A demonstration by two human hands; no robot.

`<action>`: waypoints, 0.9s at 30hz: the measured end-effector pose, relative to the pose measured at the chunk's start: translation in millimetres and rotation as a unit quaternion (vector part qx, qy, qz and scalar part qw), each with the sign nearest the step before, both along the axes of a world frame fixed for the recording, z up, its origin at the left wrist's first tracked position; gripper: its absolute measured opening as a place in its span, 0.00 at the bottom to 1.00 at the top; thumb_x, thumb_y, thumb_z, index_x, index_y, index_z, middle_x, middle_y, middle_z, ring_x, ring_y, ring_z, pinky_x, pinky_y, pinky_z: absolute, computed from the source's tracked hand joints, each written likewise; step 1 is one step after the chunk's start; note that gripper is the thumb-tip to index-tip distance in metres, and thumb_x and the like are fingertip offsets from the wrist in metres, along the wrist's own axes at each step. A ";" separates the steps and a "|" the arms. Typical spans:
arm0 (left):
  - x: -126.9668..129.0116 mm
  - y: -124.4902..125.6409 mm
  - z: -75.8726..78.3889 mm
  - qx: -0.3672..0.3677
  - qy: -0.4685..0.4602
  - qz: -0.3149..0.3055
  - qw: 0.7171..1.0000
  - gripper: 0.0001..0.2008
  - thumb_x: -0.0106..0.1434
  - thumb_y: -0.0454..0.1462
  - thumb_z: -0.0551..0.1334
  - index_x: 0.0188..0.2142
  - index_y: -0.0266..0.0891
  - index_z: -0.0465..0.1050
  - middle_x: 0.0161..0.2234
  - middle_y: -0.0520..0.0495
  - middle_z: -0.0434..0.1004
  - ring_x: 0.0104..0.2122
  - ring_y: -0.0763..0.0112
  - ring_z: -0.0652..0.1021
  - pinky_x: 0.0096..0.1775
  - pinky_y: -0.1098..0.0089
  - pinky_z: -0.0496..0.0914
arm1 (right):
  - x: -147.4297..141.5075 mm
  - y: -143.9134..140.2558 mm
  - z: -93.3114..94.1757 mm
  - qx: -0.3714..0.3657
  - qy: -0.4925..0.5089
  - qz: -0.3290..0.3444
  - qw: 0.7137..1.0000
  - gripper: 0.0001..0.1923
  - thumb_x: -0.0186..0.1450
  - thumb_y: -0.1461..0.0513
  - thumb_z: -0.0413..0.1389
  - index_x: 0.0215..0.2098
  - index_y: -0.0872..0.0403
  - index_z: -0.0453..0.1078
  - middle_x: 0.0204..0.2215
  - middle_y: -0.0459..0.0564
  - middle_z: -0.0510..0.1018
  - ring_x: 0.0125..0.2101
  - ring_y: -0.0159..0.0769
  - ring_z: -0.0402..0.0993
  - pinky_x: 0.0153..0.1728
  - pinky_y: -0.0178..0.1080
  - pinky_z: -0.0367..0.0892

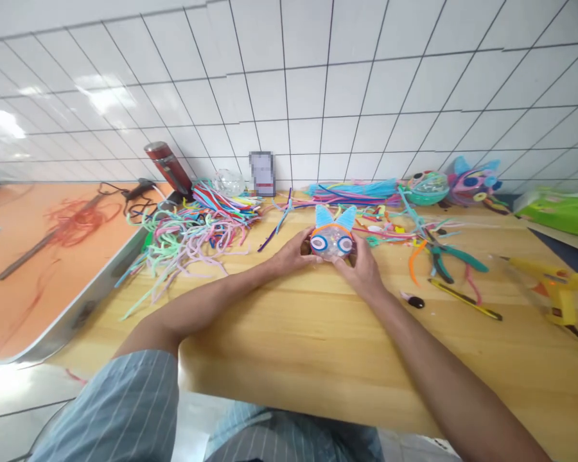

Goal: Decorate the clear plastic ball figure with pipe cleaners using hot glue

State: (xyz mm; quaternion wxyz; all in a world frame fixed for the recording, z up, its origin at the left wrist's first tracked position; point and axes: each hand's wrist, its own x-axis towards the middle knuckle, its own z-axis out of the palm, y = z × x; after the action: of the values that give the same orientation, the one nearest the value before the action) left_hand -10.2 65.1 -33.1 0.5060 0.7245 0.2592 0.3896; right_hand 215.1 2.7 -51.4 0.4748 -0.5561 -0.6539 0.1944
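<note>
Both of my hands hold a clear round ball decorated as an animal head (334, 242), just above the wooden table (279, 333). Two blue pointed ears stand on its top, an orange strip arches below them, and two ringed eyes in white, red and blue face me. My left hand (293, 252) closes around its left side, and my right hand (363, 264) grips the right side, thumb near the bottom front. The back of the ball is hidden.
Pipe cleaners (192, 237) heap at left beside a red thermos (169, 168). A phone (262, 173) leans on the wall. At right lie green-handled pliers (455, 256), a yellow cutter knife (465, 299), a black oval piece (415, 301) and a yellow glue gun (561, 289). Another decorated ball (474, 183) stands behind.
</note>
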 end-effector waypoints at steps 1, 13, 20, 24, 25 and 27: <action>1.1 -0.6 0.6 0.003 0.001 0.004 1.000 0.50 0.52 0.55 0.80 0.67 0.38 0.66 0.64 0.30 0.74 0.64 0.43 0.76 0.65 0.46 0.71 | -0.4 1.6 -1.2 0.007 0.003 0.001 1.000 0.41 0.62 0.46 0.66 0.69 0.49 0.62 0.61 0.61 0.75 0.58 0.54 0.76 0.58 0.57 0.74; 0.7 -4.5 4.5 0.008 0.031 0.057 0.998 0.52 0.48 0.55 0.82 0.64 0.34 0.68 0.61 0.28 0.77 0.57 0.46 0.80 0.61 0.48 0.75 | -3.0 8.1 0.9 0.018 0.002 0.009 1.000 0.39 0.63 0.46 0.63 0.67 0.53 0.64 0.59 0.64 0.76 0.59 0.55 0.74 0.60 0.59 0.72; 3.7 -1.7 -5.9 0.002 0.013 0.040 0.999 0.49 0.51 0.54 0.80 0.65 0.34 0.67 0.60 0.30 0.79 0.56 0.48 0.82 0.59 0.49 0.76 | -0.1 8.9 -2.4 0.020 0.007 0.023 1.000 0.41 0.64 0.45 0.62 0.70 0.52 0.62 0.62 0.65 0.74 0.61 0.56 0.72 0.61 0.60 0.71; 4.2 -0.3 -10.4 0.000 0.009 0.041 0.999 0.49 0.53 0.53 0.80 0.66 0.36 0.65 0.61 0.31 0.77 0.59 0.47 0.80 0.62 0.49 0.74 | 1.3 7.0 -3.9 0.009 0.014 0.024 1.000 0.41 0.65 0.46 0.63 0.70 0.52 0.61 0.62 0.63 0.74 0.61 0.54 0.72 0.62 0.59 0.70; 3.8 0.2 -11.2 0.001 0.010 0.043 0.999 0.49 0.53 0.53 0.80 0.67 0.37 0.66 0.61 0.32 0.77 0.59 0.47 0.80 0.63 0.49 0.73 | 1.7 6.2 -3.5 0.005 0.014 0.024 1.000 0.41 0.65 0.46 0.63 0.71 0.52 0.61 0.62 0.63 0.74 0.61 0.54 0.72 0.62 0.59 0.70; 3.1 1.1 -11.9 0.007 0.013 0.049 0.999 0.49 0.52 0.52 0.80 0.67 0.37 0.66 0.62 0.32 0.77 0.61 0.45 0.78 0.65 0.48 0.70 | 2.2 4.5 -2.0 -0.002 0.013 0.021 1.000 0.41 0.65 0.46 0.63 0.71 0.52 0.61 0.62 0.63 0.74 0.61 0.53 0.73 0.62 0.58 0.70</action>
State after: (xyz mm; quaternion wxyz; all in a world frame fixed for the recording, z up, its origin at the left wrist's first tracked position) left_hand -7.2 66.2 -45.1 0.4782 0.7194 0.2985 0.4059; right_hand 217.3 7.1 -53.4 0.4781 -0.5403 -0.6588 0.2133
